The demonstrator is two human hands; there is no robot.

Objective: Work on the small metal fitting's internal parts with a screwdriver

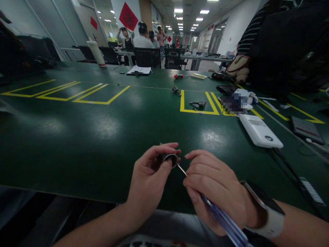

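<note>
My left hand (151, 168) is closed around a small round metal part (173, 158) with a hollow, cup-like end turned toward me. In my right hand (216, 181) is a screwdriver with a translucent blue handle (226, 221). Its thin metal shaft (182, 169) runs between my fingertips to the rim of the part; whether the tip sits inside cannot be made out. Both hands are above the near edge of the green table (77, 154). Farther off, a similar dark metal part with a thin shaft (199, 104) lies inside a yellow taped box, and another (176, 90) lies just left of it.
A white power bank (260, 132) with a black cable lies to the right, near a crumpled cloth (245, 97). Toward the back are a red-handled screwdriver (180, 76), a clipboard with paper (140, 70) and a pale cup (96, 53). A person in stripes (253, 31) stands at the right.
</note>
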